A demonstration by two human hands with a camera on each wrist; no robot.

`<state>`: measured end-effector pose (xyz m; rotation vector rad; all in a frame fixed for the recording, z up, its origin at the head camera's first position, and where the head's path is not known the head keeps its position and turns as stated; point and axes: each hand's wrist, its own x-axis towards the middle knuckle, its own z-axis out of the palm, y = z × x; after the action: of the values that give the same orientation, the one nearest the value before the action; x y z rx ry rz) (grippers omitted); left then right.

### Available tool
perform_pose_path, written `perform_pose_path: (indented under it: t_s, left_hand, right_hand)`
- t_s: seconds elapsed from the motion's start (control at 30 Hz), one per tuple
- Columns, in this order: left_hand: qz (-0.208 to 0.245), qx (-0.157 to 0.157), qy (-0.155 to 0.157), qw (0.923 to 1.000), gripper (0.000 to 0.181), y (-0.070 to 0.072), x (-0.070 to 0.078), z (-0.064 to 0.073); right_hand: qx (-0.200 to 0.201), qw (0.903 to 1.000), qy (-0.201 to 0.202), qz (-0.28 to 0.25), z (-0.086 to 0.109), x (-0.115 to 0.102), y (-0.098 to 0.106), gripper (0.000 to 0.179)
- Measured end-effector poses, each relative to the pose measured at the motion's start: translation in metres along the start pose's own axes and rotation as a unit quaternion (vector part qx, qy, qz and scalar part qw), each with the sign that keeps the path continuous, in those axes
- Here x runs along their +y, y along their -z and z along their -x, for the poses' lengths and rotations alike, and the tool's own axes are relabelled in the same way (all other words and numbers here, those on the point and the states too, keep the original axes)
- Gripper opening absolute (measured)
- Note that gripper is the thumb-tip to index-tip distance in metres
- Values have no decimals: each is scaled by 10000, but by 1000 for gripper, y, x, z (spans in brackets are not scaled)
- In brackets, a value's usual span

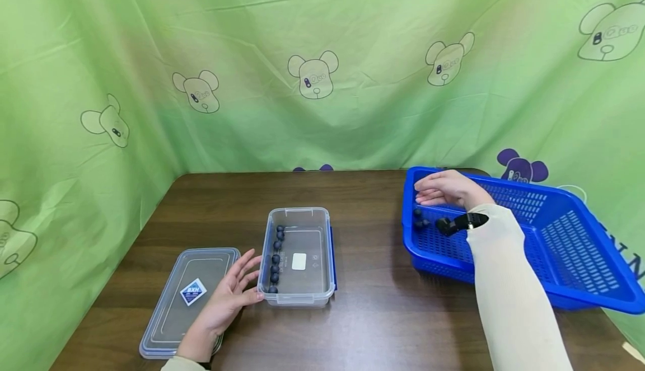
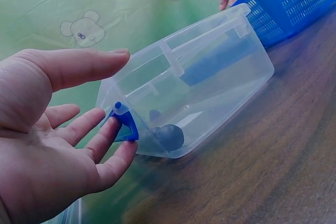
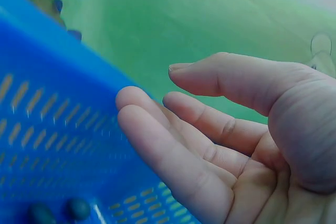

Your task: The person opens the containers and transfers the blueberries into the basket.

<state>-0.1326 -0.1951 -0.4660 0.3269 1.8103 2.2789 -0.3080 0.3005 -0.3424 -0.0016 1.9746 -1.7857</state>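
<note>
My left hand [image 1: 228,299] is beside a clear plastic box [image 1: 306,298], its fingers loosely spread at the box's left side. In the left wrist view, fingertips touch the box's blue side latch [image 2: 125,121] and the thumb is straight. A row of several blueberries [image 1: 276,259] lies along the left inside of the box. Over the left end of a blue plastic basket [image 1: 541,253] hovers my right hand [image 1: 448,186], fingers gently bent and holding nothing. Below it, a few blueberries [image 3: 79,209] rest in the basket.
A clear lid [image 1: 166,326] with a blue-edged rim and a diamond sticker lies left of the box, partly behind my left hand. The brown wooden table [image 1: 373,315] carries everything. A green curtain [image 1: 252,29] with bear-head prints hangs around the table's back and sides.
</note>
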Motion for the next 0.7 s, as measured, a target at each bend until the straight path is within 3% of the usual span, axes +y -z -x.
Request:
perform_pose_path:
  t_s: [0.27, 0.47, 0.7]
  left_hand:
    - [-11, 17, 20, 10000, 98, -1, 1, 1]
    - [11, 18, 40, 10000, 98, -1, 1, 1]
    - [27, 14, 23, 10000, 98, -1, 1, 1]
  right_hand:
    - [-219, 9987, 309, 344, -8, -15, -39, 12]
    - [-487, 9950, 505, 710, -25, -20, -84, 22]
    - [-819, 9905, 405, 1024, -50, -19, -143, 34]
